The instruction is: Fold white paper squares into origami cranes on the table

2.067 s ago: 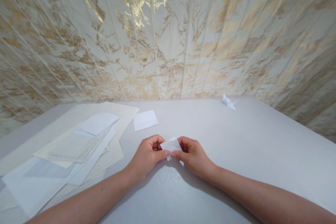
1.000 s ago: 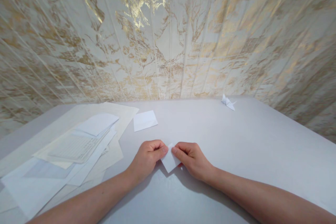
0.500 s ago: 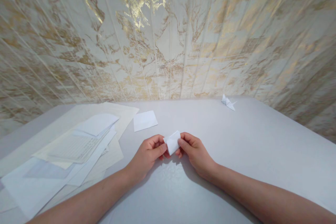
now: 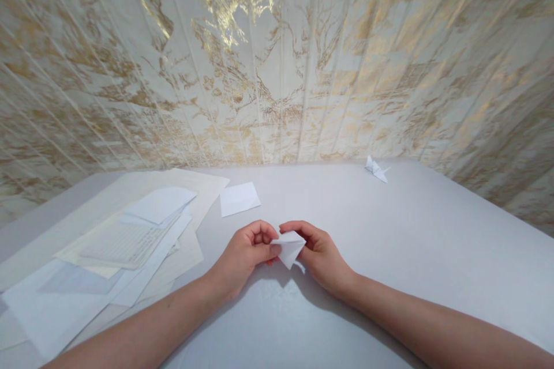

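A small piece of folded white paper (image 4: 291, 250) is held up over the middle of the table, with a pointed lower corner and a layer spread at the top. My left hand (image 4: 246, 253) pinches its left side between thumb and fingers. On the other side my right hand (image 4: 325, 252) is closed around the paper's right corner, its index finger reaching over the top edge. The right thumb tip is partly hidden by the paper. Beyond my left hand lies a flat white sheet (image 4: 240, 199).
Several overlapping papers (image 4: 151, 207), some with printed lines, cover the left of the pale table (image 4: 389, 253). A white folded paper crane (image 4: 376, 169) stands near the back right edge. Behind the table rises a wall (image 4: 285, 69) with a gold pattern.
The folded paper has been turned and its layers spread, so a downward point now shows. My right fingers have shifted over its top; my left hand keeps hold on the left.
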Motion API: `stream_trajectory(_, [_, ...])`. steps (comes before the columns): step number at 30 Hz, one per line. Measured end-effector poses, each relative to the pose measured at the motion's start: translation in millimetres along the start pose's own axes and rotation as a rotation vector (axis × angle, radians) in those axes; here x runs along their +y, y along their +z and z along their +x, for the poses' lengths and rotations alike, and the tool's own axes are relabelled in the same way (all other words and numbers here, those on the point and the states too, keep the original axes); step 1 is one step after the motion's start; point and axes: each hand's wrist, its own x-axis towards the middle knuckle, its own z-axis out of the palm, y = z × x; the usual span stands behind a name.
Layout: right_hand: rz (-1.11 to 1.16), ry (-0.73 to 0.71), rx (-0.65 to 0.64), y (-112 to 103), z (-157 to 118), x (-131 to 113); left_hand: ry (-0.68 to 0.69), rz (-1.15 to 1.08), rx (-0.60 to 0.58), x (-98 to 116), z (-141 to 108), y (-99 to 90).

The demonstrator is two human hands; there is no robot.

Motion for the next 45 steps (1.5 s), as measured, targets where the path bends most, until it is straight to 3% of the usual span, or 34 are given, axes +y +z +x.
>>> stream_trajectory(8, [0.066,-0.09,-0.111,0,-4,-1,0.18,0.074,0.226,0,3,-2.6])
stream_trajectory(12, [-0.003,-0.151,-0.141,-1,-7,-3,0.304,0.205,0.27,1,3,-7.2])
stream_trajectory(21, [-0.211,-0.286,0.026,-5,-5,2,0.374,0.354,0.259,1,1,-8.6])
stream_trajectory(31, [-0.347,-0.351,0.074,-8,-3,0,0.429,0.35,0.188,1,1,-7.7])
stream_trajectory(35, [-0.343,-0.297,0.084,-9,-2,0,0.307,0.226,0.244,-1,4,-7.0])
stream_trajectory(39, [-0.305,-0.054,0.058,-9,1,4,0.066,0.19,0.172,0,5,-7.4])
stream_trajectory(41, [-0.359,-0.003,0.032,-9,1,4,0.059,0.281,0.129,1,5,-9.0])
stream_trajectory(45, [-0.606,-0.114,0.0,-9,-8,0,0.266,0.685,0.033,1,1,-12.0])
